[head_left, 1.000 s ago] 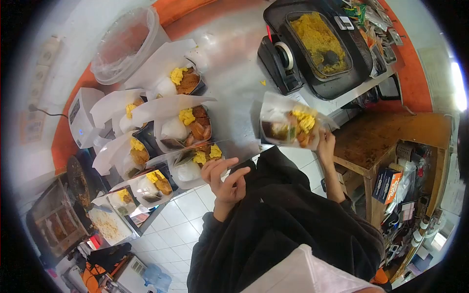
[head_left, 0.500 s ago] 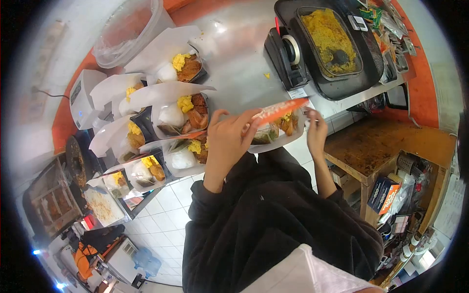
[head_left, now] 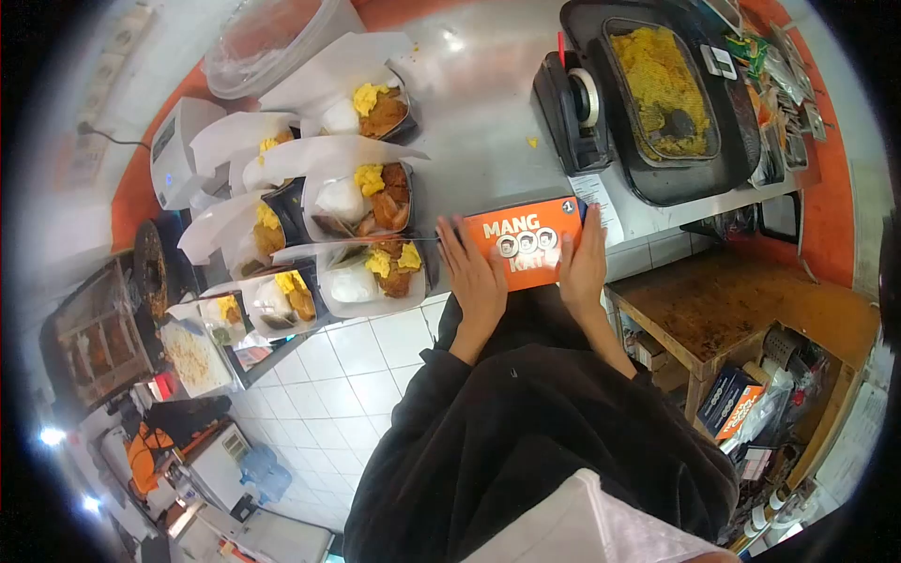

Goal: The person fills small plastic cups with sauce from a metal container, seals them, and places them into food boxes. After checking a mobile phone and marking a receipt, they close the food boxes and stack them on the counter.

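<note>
An orange food box (head_left: 527, 246) with its lid down lies at the front edge of the metal counter (head_left: 474, 122). My left hand (head_left: 477, 286) rests flat along the box's left side, fingers stretched out. On the right side, my right hand (head_left: 584, 266) presses against the box with its fingers extended. Just left of my left hand stands an open box with rice, yellow egg and fried meat (head_left: 371, 277). Behind it is another filled open box (head_left: 364, 202). The food inside the orange box is hidden by its lid.
More open food boxes (head_left: 364, 111) stand on the left. A tape dispenser (head_left: 571, 117) and a tray of yellow food (head_left: 662, 94) sit at the back right. A clear tub (head_left: 272, 47) is at the back left. A wooden table (head_left: 732, 300) stands at the right.
The orange lid has come down over the food. Both hands have moved to the box's two sides, and the view has shifted a little.
</note>
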Motion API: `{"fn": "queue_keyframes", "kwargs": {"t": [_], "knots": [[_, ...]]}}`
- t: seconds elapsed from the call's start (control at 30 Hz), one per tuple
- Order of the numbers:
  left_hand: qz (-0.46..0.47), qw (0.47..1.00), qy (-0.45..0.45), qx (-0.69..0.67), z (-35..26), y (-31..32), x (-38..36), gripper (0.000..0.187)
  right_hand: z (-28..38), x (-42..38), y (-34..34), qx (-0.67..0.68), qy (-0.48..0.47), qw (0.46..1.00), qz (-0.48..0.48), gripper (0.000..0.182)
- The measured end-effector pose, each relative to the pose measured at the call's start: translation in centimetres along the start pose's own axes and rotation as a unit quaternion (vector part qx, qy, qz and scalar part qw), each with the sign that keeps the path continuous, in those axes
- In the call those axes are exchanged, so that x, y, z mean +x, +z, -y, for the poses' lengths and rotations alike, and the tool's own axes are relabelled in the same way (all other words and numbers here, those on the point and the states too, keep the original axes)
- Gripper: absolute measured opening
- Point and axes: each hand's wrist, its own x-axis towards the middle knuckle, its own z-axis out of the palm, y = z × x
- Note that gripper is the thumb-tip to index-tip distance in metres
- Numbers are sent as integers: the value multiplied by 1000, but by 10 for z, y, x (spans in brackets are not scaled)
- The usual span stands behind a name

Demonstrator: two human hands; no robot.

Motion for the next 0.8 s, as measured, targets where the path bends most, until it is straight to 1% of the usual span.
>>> {"fn": "queue_keyframes", "kwargs": {"t": [0.03,0.07,0.1,0.13,0.17,0.2,0.23,0.27,0.3,0.33,0.37,0.4,0.43,0.47,0.5,0.57,0.6,0.63,0.67,0.7,0.73,0.77,0.8], "knots": [[-1,1000,-3,3,6,7,-4,62,-1,2,-3,130,61,988,47,52],[-22,990,-30,-134,10,15,-5,60,-2,3,-3,145,101,980,86,50],[-43,960,-56,-269,13,20,-7,58,-3,7,-8,147,98,980,88,50],[-47,961,-57,-268,10,11,-4,58,4,15,-21,131,148,967,159,44],[73,953,-159,-248,2,-6,1,56,6,21,-30,112,193,947,230,39],[188,921,-256,-224,-3,-20,5,55,-19,16,-17,165,80,973,143,36],[171,925,-257,-223,-7,-26,9,55,-18,24,-29,183,70,965,175,36],[196,922,-245,-226,-9,-33,10,56,-15,34,-38,204,55,954,211,36],[213,921,-236,-225,-8,-41,13,58,-30,40,-34,236,51,943,227,37],[203,928,-200,-240,4,-36,12,55,-29,49,-40,259,71,931,248,35],[189,935,-166,-249,17,-31,11,54,-32,65,-52,198,101,917,330,36],[183,936,-152,-261,17,-40,15,51,-50,74,-46,270,137,891,337,37],[176,936,-139,-271,14,-50,20,49,-28,82,-60,273,139,892,332,41],[186,924,-155,-296,12,-54,26,47,-28,92,-64,238,135,895,352,43],[199,910,-167,-324,11,-58,31,46,-42,104,-62,240,130,875,401,46],[221,903,-185,-318,9,-66,36,48,-35,107,-60,284,162,854,406,49],[194,909,-190,-317,13,-66,33,48,-46,100,-50,305,188,856,374,48],[203,902,-190,-331,11,-62,34,46,-56,102,-45,324,220,856,337,47],[218,893,-187,-347,11,-56,32,44,-53,101,-45,273,135,873,381,45],[206,895,-186,-349,11,-48,27,44,-49,97,-47,218,50,881,418,43],[186,934,-142,-271,12,-38,20,42,-50,90,-41,348,125,823,430,44],[163,964,-98,-188,12,-30,14,41,-84,95,-26,189,15,882,432,50],[153,965,-103,-188,10,-24,7,41,-132,80,12,133,-18,930,343,52]]}}
